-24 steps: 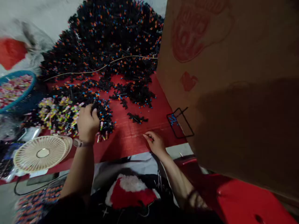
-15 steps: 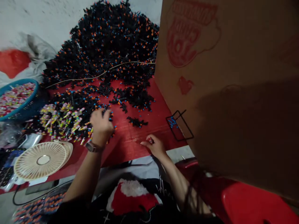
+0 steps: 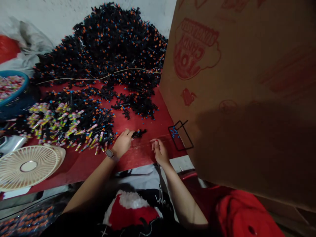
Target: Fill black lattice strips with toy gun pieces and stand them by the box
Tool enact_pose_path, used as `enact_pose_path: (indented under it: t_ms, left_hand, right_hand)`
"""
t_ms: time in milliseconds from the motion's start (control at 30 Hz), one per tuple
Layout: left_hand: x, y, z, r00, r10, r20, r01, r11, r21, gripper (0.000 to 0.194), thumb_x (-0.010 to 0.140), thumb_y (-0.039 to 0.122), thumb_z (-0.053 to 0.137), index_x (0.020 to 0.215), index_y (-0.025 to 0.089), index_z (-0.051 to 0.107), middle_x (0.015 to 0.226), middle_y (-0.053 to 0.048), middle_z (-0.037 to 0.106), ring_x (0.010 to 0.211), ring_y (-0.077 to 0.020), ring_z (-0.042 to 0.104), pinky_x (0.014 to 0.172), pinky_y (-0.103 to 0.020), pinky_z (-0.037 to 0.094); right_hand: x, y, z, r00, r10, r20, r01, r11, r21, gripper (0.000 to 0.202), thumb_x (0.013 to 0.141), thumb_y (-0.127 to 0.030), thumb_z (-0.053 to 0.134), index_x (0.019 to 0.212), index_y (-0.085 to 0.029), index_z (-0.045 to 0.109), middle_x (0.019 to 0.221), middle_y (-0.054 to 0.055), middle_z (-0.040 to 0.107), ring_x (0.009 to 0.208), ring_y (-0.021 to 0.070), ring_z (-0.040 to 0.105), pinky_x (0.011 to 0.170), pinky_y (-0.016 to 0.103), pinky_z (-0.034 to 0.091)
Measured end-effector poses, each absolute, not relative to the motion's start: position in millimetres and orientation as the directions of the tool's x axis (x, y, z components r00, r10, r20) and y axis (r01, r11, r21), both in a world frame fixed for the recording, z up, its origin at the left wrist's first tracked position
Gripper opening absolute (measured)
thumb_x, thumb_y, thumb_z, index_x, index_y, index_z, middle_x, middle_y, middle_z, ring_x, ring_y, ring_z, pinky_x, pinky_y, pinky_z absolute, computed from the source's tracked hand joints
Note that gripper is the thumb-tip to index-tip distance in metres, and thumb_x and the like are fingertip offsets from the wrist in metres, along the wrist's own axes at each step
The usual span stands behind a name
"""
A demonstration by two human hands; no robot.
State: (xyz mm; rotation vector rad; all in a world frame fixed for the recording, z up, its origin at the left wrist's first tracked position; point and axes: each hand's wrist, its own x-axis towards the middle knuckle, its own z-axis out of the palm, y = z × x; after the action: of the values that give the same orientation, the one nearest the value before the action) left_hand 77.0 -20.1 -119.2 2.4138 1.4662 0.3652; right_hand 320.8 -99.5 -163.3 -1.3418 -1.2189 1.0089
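Observation:
My left hand (image 3: 122, 143), with a watch on its wrist, is low over the red table. Its fingers are drawn together at the near end of a small cluster of black plastic toy guns (image 3: 140, 133); the fingertips are partly hidden. To the right, my right hand (image 3: 160, 152) hovers near the table's front edge, thumb pressed towards the bent fingers; what they hold, if anything, cannot be made out. Left of my left hand lie toy guns with candy-coloured wrapped tubes (image 3: 71, 123) attached. A loose group of bare toy guns (image 3: 138, 103) lies just beyond.
A large heap of black toys (image 3: 106, 42) with orange and blue tips rises against the wall. A tall cardboard box (image 3: 237, 82) borders the right. At left are a blue basket (image 3: 21, 90) of wrapped pieces and a cream fan (image 3: 29, 166). A pale cord (image 3: 81, 79) crosses the heap.
My left hand has moved right and down from beside the wrapped pieces to the small black cluster. My right hand stays near its place, fingers slightly shifted. The view has turned a little.

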Motion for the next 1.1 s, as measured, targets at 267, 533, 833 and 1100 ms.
enact_pose_path:
  t_ms: [267,533,833,1100]
  left_hand:
    - [76,-71,-121,-0.054,0.998,0.025,0.346,-0.005,0.938,0.031,0.091,0.049,0.08,0.097,0.019,0.078,0.102,-0.01,0.082,0.094,-0.0279,0.079,0.09,-0.04,0.064]
    - [89,-144,-77,-0.248,0.932,-0.264,-0.318,0.179,0.931,0.043,0.062,0.047,0.104,0.089,0.023,0.081,0.093,-0.006,0.085,0.085,-0.0266,0.081,0.083,-0.043,0.071]
    - [91,-170,-36,-0.337,0.892,-0.302,-0.391,0.159,0.907,0.043,0.062,0.044,0.104,0.085,0.019,0.077,0.082,-0.003,0.082,0.071,-0.0217,0.08,0.068,-0.035,0.073]
    - [91,-177,-24,-0.322,0.857,-0.402,-0.502,0.206,0.84,0.058,0.05,0.043,0.108,0.085,0.015,0.073,0.082,-0.003,0.081,0.067,-0.0201,0.08,0.066,-0.031,0.073]
  right_hand:
    - [311,-100,-160,0.131,0.99,0.057,0.097,0.044,-0.994,0.046,0.103,-0.065,0.063,0.122,-0.024,0.066,0.078,-0.002,0.066,0.07,0.0181,0.067,0.075,0.032,0.058]
    - [270,-154,-108,-0.089,0.983,0.161,0.059,0.166,-0.984,0.025,0.115,-0.05,0.052,0.118,-0.026,0.058,0.101,0.004,0.071,0.085,0.0192,0.07,0.081,0.034,0.059]
    - [260,-173,-68,-0.319,0.887,0.333,0.221,0.412,-0.884,0.039,0.118,-0.038,0.047,0.154,-0.024,0.053,0.114,0.009,0.073,0.102,0.0225,0.073,0.098,0.038,0.063]
    - [259,-182,-60,-0.364,0.815,0.451,0.404,0.574,-0.713,0.053,0.116,-0.026,0.045,0.169,-0.028,0.047,0.127,0.013,0.075,0.107,0.0263,0.071,0.096,0.042,0.062]
